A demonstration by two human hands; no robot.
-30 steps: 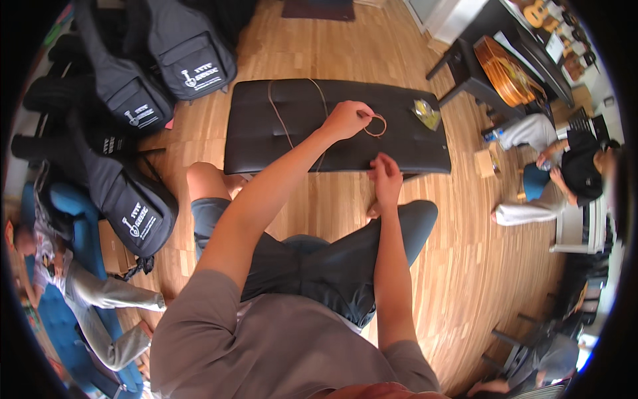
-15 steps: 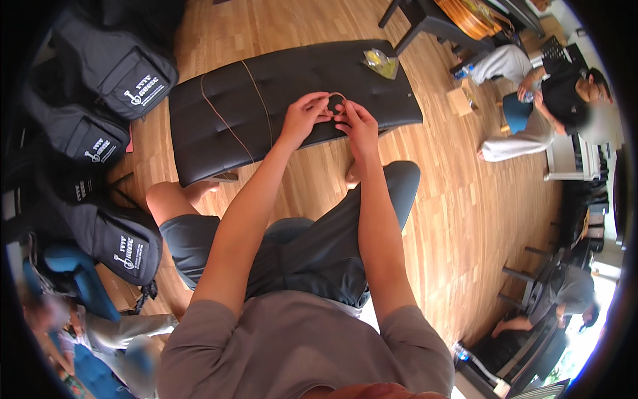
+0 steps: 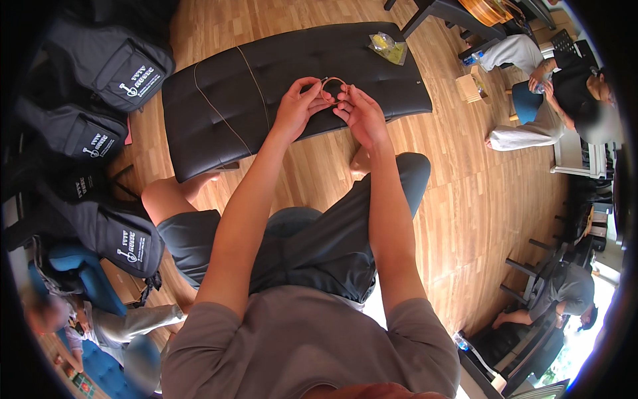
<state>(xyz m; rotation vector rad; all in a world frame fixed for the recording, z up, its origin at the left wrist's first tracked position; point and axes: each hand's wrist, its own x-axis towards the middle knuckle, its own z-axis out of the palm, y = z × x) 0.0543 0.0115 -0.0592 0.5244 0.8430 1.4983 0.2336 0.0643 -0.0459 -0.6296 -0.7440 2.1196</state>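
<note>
Above the front edge of a black padded bench (image 3: 312, 53), my two hands hold a small loop of thin brown cord (image 3: 334, 78) between them. My left hand (image 3: 296, 110) pinches its left side with thumb and fingers. On the other side, my right hand (image 3: 365, 118) grips the loop with bent fingertips. Where the cord's ends lie is hidden by the fingers. Two thin brown strands cross the bench top to the left: one strand (image 3: 212, 106) further out, another strand (image 3: 255, 78) closer to my left hand.
A clear plastic bag with yellow-green contents (image 3: 388, 48) lies at the bench's far right. Black instrument bags (image 3: 133, 73) line the left side. A seated person (image 3: 541, 86) is at the right, near an open cardboard box (image 3: 471, 88) on the wooden floor (image 3: 458, 199).
The loop now stands up rounder and more visible between my fingers. Both hands have risen slightly in view, and my right hand has turned with its fingers more spread.
</note>
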